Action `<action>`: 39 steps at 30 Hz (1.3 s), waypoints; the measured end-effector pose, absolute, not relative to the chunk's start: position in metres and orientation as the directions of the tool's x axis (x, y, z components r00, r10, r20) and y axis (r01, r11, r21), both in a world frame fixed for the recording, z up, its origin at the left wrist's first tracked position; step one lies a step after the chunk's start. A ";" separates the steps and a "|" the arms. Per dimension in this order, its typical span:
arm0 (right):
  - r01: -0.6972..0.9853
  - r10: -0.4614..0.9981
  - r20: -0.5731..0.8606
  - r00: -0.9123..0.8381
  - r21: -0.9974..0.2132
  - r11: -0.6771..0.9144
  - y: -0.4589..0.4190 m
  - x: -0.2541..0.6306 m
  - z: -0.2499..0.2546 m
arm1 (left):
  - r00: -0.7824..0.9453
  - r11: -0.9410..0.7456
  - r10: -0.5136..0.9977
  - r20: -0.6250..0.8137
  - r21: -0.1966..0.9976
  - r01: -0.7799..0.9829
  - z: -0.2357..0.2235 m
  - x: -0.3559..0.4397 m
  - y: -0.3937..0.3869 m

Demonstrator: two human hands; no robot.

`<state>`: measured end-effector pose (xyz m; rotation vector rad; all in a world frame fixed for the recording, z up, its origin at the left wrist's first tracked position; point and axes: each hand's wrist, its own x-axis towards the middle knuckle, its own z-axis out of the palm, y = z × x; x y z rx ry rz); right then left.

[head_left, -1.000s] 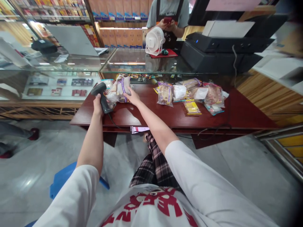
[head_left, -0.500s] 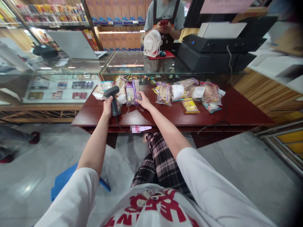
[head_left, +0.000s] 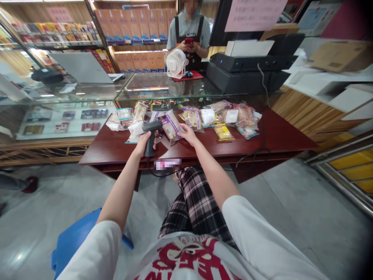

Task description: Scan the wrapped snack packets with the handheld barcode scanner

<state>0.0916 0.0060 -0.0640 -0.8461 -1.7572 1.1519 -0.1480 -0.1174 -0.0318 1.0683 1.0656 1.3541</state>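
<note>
My left hand (head_left: 142, 142) grips a dark handheld barcode scanner (head_left: 151, 131) by its handle, its head pointing right over the dark red table (head_left: 276, 136). A cord hangs from the scanner below the table edge. My right hand (head_left: 188, 135) holds a clear packet with a purple band (head_left: 171, 125), tilted in front of the scanner's head. A small heap of similar wrapped snack packets (head_left: 128, 119) lies left of the scanner. A larger spread of packets (head_left: 225, 116) lies to the right of my right hand.
A glass display counter (head_left: 163, 83) runs behind the table, with a small white fan (head_left: 176, 64) and a black printer (head_left: 247, 66) on it. A person in an apron (head_left: 189, 33) stands behind it holding a phone. A blue stool (head_left: 75, 241) is under me.
My left hand has brought the scanner rightward and nearer the table's front. My right hand has drawn the purple-banded packet away from the left heap toward the table's middle.
</note>
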 end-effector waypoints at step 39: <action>0.767 0.826 0.564 -0.006 -0.527 0.365 0.037 0.155 0.015 | -0.242 -0.166 0.970 0.034 0.818 -0.550 -0.034 -0.140 -0.128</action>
